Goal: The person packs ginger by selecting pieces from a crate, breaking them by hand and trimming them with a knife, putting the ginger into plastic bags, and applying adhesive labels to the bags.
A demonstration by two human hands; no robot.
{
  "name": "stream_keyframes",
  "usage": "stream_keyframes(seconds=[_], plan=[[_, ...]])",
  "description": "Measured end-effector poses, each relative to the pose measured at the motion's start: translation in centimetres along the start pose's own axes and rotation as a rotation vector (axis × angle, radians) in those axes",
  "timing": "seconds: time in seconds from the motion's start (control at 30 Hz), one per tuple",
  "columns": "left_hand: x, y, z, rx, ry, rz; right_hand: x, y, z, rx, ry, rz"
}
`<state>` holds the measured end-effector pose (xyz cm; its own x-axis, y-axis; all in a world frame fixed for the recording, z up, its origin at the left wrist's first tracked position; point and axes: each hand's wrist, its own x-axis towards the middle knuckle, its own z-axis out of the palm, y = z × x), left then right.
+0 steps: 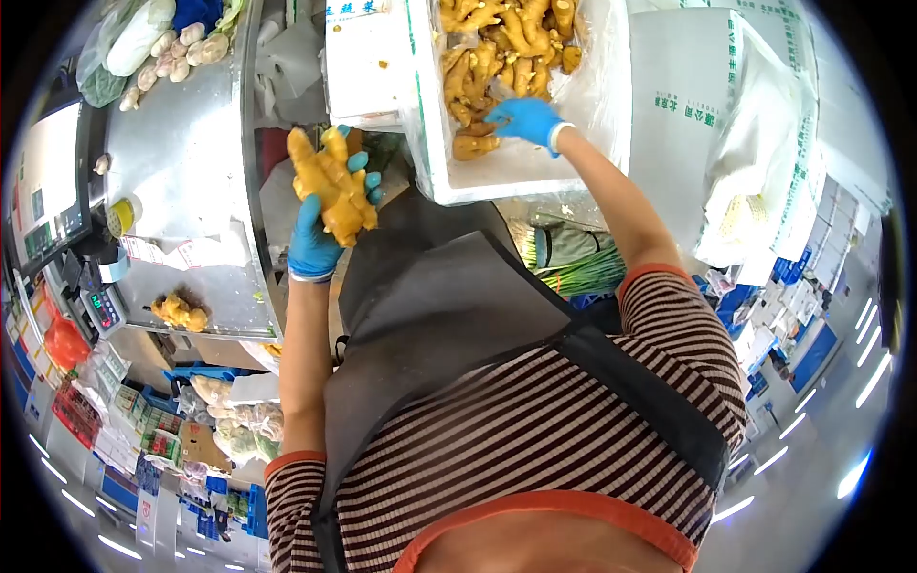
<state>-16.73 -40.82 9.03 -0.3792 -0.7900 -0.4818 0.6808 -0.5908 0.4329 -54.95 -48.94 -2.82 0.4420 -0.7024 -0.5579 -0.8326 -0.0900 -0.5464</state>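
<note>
My left hand point(315, 246), in a blue glove, is closed around a large knobbly piece of ginger point(336, 191), held up between the steel counter and the foam box. Its fingertips show along the ginger's right side. Inside the white foam box point(535, 187), my right hand point(527, 122), also gloved in blue, reaches in from the right. Its fingers are drawn together at the lower edge of a heap of ginger point(516, 33). What lies between those fingertips is hidden. A loose ginger piece point(475, 146) lies just below them.
A steel counter point(186, 105) on the left bears garlic bulbs point(177, 57), a small ginger piece point(179, 311) and paper labels point(181, 251). A scale display point(100, 306) and a screen point(48, 186) stand beyond it. Green stalks point(583, 274) lie below the box; white packaging point(669, 124) is at right.
</note>
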Motion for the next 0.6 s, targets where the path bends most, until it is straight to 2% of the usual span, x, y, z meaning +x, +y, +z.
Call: stream_keyframes(seconds=[0.1, 0.23, 0.33, 0.47, 0.53, 0.6], plan=[[-0.6, 0.3, 0.0, 0.05, -0.081, 0.03, 1.9, -1.1, 3.7, -0.429, -0.263, -0.055], [-0.1, 0.1, 1.7, 0.103, -0.087, 0.041, 1.5, -0.2, 4.1, -0.392, -0.35, 0.014], [0.6, -0.4, 2.1, 0.073, -0.117, 0.019, -2.1, -0.1, 0.6, 0.538, -0.183, 0.347], [1.7, -1.8, 1.2, 0.041, -0.141, -0.05, -5.5, 0.7, -3.4, 0.91, -0.047, 0.368], [1.8, -2.1, 1.4, 0.057, -0.119, -0.059, -5.8, 0.4, -4.7, 0.917, -0.031, 0.373], [2.0, -2.3, 2.3, 0.069, -0.084, -0.067, -6.2, -1.0, -5.3, 0.967, 0.019, 0.254]])
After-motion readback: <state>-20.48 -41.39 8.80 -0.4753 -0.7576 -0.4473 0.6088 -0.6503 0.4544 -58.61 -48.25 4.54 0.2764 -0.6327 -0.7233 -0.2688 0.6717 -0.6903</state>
